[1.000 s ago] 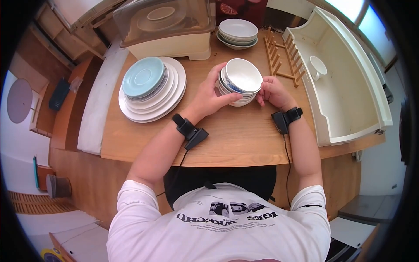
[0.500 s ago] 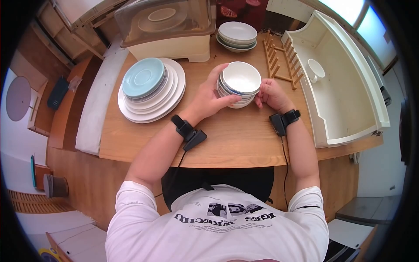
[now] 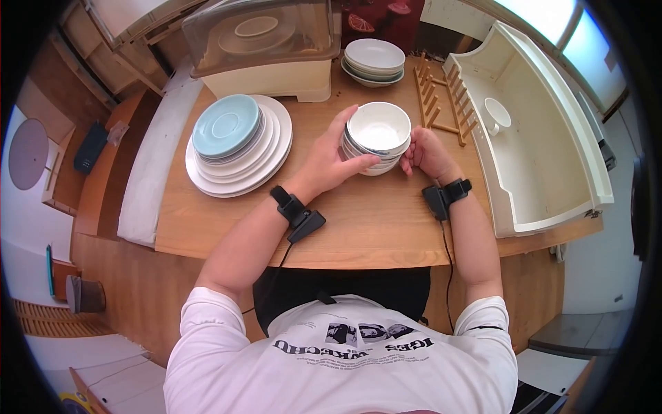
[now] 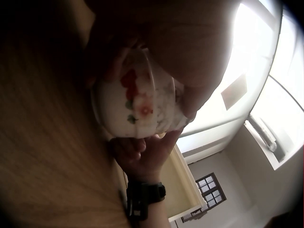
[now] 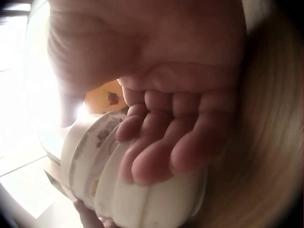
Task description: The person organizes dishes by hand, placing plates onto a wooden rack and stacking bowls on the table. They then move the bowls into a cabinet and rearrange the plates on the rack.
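The top bowl (image 3: pixel 379 124) shows less of its blue side than a second ago, so it seems better nested and the stack (image 3: pixel 390 164) steadier. That stack sits between the hands, plates (image 3: pixel 226 125) at its nine o'clock. The left hand (image 3: pixel 329 160) grips it from eight; the right hand (image 3: pixel 432 154) bends its fingers at four, its hold unclear.

In the head view, upper middle, the bowl stack (image 3: pixel 378 141) is between left hand (image 3: pixel 327 157) and right hand (image 3: pixel 431 153). Plates (image 3: pixel 227 141) lie at left, a peg rack (image 3: pixel 455 105) at upper right, then a container (image 3: pixel 552 162) (with a cup (image 3: pixel 498 114) inside).
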### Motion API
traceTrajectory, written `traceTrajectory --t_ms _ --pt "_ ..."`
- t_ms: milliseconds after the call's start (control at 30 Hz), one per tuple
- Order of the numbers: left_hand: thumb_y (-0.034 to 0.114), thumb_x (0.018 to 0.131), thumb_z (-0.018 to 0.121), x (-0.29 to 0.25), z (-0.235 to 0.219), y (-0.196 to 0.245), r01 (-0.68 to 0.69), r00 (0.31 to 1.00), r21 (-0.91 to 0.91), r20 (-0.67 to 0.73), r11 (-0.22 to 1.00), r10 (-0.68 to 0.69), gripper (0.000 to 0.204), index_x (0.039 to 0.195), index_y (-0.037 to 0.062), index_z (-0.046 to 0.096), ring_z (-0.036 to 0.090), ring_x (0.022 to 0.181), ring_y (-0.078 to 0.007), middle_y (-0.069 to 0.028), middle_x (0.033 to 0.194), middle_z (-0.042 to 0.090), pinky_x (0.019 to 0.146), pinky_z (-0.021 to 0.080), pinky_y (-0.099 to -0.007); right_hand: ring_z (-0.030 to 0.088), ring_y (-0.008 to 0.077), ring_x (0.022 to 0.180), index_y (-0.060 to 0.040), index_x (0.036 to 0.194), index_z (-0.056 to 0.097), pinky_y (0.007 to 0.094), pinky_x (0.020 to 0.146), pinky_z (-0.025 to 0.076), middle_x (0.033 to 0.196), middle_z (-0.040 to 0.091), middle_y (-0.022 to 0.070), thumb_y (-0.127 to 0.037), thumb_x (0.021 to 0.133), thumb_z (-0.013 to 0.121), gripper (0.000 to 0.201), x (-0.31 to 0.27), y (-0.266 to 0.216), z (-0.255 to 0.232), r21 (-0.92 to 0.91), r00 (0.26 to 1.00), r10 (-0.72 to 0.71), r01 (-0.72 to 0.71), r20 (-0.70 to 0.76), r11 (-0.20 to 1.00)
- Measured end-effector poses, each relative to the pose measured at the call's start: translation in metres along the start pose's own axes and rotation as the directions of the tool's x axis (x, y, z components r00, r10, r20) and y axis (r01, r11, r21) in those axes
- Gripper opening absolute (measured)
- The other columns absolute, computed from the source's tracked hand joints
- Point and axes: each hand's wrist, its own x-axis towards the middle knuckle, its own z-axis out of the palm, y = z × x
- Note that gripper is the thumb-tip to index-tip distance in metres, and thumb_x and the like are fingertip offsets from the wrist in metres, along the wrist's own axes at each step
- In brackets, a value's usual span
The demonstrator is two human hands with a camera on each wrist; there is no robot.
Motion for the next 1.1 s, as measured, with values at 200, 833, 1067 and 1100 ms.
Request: traceTrajectory --t_ms 200,833,1067,1100 --pt "0.021 0.090 0.086 0.001 0.002 -0.008 -0.052 0.999 -0.023 -0.002 0.998 0.052 0.104 0.167 0.0025 0.020 0.065 0.116 -0.0170 -0.0174 0.153 0.052 0.086 0.060 -0.0283 0.066 0.0213 0.055 -0.0050 0.087 0.063 0.0331 0.051 0.055 0.071 0.068 0.0109 -0.043 0.106 0.053 0.044 -0.005 -0.013 0.007 -0.061 0.996 0.077 -0.079 -0.043 0.995" --pt "0.013 0.090 0.084 0.001 0.003 -0.006 -0.060 0.998 -0.069 0.012 0.996 0.061 0.100 0.168 0.0109 0.022 0.061 0.125 -0.0185 -0.0148 0.156 0.049 0.092 0.060 -0.0316 0.066 0.0195 0.056 -0.0052 0.085 0.062 0.0298 0.055 0.055 0.072 0.070 0.0137 -0.039 0.107 0.062 0.040 -0.003 -0.003 -0.001 -0.003 0.999 -0.005 0.005 0.043 1.000" --pt "0.016 0.089 0.086 -0.001 0.003 -0.008 -0.019 1.000 -0.018 -0.017 1.000 0.018 0.101 0.167 0.0043 0.023 0.059 0.127 -0.0190 -0.0173 0.155 0.050 0.091 0.060 -0.0314 0.066 0.0194 0.058 -0.0053 0.085 0.062 0.0300 0.055 0.055 0.072 0.069 0.0127 -0.038 0.107 0.062 0.040 -0.003 -0.003 0.001 0.016 0.999 -0.007 0.006 0.045 1.000" --pt "0.016 0.089 0.086 -0.001 0.003 -0.008 -0.021 0.999 -0.007 -0.024 1.000 0.021 0.101 0.166 0.0030 0.023 0.060 0.127 -0.0190 -0.0172 0.155 0.050 0.091 0.061 -0.0311 0.066 0.0193 0.058 -0.0053 0.086 0.062 0.0300 0.055 0.055 0.072 0.069 0.0126 -0.038 0.107 0.062 0.039 -0.003 -0.003 0.001 0.017 0.999 -0.008 0.007 0.047 1.000"
